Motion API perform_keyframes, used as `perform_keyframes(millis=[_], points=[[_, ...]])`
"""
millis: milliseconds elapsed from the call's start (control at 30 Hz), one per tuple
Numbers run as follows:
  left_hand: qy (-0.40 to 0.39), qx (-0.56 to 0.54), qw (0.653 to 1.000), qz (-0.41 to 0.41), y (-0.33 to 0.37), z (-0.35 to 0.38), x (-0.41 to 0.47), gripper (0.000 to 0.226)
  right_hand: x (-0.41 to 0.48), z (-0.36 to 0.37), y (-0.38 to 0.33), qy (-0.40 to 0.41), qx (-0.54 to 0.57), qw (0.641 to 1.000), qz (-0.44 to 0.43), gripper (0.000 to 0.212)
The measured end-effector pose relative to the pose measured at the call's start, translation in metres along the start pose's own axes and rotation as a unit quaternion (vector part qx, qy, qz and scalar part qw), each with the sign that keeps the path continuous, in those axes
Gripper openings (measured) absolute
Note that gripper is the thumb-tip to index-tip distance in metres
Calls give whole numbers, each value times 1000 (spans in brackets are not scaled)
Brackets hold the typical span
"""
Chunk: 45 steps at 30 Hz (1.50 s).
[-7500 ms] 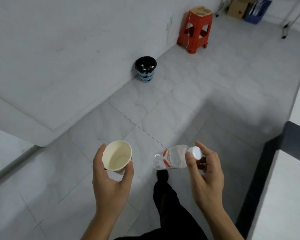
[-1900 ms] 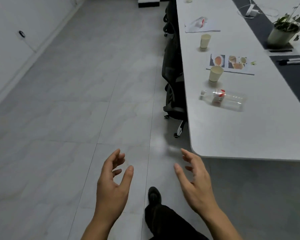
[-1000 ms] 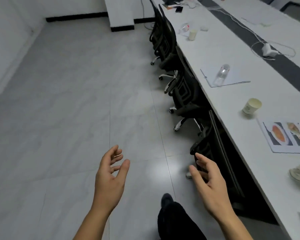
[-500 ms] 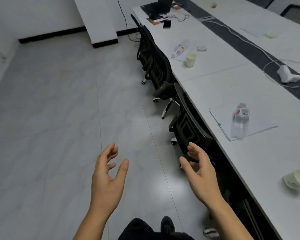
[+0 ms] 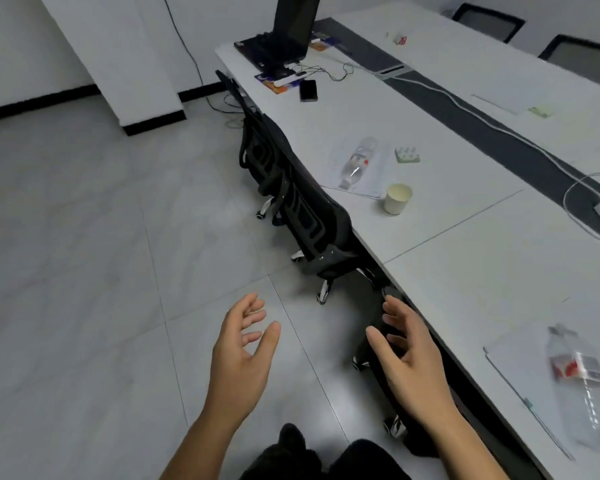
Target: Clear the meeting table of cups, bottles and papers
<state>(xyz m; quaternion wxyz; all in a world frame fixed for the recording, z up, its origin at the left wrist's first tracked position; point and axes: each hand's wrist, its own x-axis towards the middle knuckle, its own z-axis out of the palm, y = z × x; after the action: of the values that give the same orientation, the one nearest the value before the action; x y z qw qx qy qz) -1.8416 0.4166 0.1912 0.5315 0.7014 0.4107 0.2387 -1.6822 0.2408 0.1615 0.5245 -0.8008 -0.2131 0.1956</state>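
Fingers of the left hand [image 5: 243, 355] and right hand [image 5: 409, 355] are loosely spread and hold nothing, both above the floor beside the meeting table [image 5: 465, 265]. On it, near the right hand, a near bottle [image 5: 579, 382] lies on a near sheet [image 5: 510, 362]; farther along, a paper cup [image 5: 398, 199] stands just beside a far sheet [image 5: 371, 181] bearing a far bottle [image 5: 355, 162] on its side

It is dim in here, the light cool, even and from overhead. A pale sheen lies on the floor tiles [image 5: 326, 400], and soft shadow pools under the office chair [image 5: 309, 216]. The near bottle [image 5: 577, 375] at the right edge is smeared with blur, and straight lines lean towards the corners.
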Motion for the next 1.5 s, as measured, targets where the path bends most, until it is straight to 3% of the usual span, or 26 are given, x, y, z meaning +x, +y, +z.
perform_keyframes(millis=[200,433,700,833,967,1067,1167,1233,1400,1500], points=[[-64,17,997,44,43,18,156,46,96,-2,-22,113,57,990,62,50],[-123,69,989,32,39,85,306,47,233,10,12,201,89,968,122,52],[-238,195,943,125,61,167,476,53,367,7,31,241,56,950,193,72],[-335,345,849,221,42,225,555,60,406,12,48,267,43,933,237,84],[-429,485,695,312,8,298,621,82,429,29,70,296,16,908,297,107],[-485,525,604,353,-10,343,654,99,447,44,84,299,25,898,323,126],[-501,515,552,423,-17,371,676,84,462,56,95,313,46,882,350,114],[-489,473,571,459,-12,377,682,64,469,59,92,332,34,869,365,93],[-474,295,755,342,38,364,660,77,467,59,51,437,67,822,358,74],[-478,246,786,304,74,346,626,74,446,61,19,506,92,784,347,67]])
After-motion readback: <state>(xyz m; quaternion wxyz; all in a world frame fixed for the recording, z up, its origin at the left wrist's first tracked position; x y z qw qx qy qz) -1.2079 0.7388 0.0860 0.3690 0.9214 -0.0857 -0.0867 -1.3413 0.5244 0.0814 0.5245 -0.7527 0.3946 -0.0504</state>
